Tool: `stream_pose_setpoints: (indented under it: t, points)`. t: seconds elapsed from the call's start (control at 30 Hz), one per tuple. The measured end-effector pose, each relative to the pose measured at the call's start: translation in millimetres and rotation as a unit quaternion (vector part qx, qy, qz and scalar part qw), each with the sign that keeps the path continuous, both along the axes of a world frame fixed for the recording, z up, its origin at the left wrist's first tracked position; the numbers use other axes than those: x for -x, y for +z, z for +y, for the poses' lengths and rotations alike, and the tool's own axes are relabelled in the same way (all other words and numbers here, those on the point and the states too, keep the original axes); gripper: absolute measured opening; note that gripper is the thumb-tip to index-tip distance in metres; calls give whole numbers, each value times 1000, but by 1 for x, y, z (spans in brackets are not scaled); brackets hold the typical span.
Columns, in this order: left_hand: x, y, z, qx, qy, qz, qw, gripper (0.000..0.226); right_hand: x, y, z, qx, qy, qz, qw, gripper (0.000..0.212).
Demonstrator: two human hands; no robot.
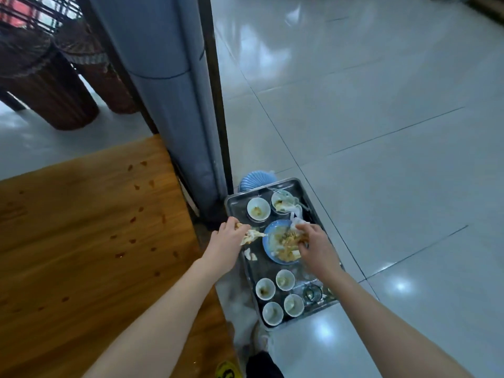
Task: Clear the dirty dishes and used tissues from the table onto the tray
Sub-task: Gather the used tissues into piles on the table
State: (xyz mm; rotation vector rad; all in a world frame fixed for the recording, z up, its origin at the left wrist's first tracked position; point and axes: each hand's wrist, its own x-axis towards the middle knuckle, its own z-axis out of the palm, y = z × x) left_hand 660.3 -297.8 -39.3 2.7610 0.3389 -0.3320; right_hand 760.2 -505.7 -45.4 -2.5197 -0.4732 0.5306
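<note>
A metal tray (317, 214) lies on the floor beside the wooden table (81, 227). On it stand several small white bowls (258, 209) with food remains, a glass cup (312, 293) and a blue plate (268, 248) heaped with scraps and tissues. My left hand (227, 241) grips a soiled crumpled tissue (252, 236) over the tray's left edge. My right hand (313, 246) reaches over the blue plate, its fingers curled into the heap of scraps and tissue. A white tissue (297, 214) lies near the far bowls.
The tabletop carries scattered sauce spots (133, 219). A grey padded post (174, 91) and a dark frame (218, 105) rise just behind the tray. A blue ribbed object (253, 181) sits at the tray's far end. Dark stools (54, 85) stand at the back left. Glossy tile floor (381, 132) spreads to the right.
</note>
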Motion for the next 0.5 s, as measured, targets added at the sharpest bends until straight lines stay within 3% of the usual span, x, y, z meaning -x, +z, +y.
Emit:
stream_pose_setpoints:
  t: [0.33, 0.5]
  points:
    - [-69, -18, -38, 5, -24, 52, 998, 77, -48, -28, -21, 38, 9, 51, 998, 56]
    - [-94, -22, -47, 11, -28, 46, 999, 67, -68, -29, -32, 33, 10, 46, 998, 55]
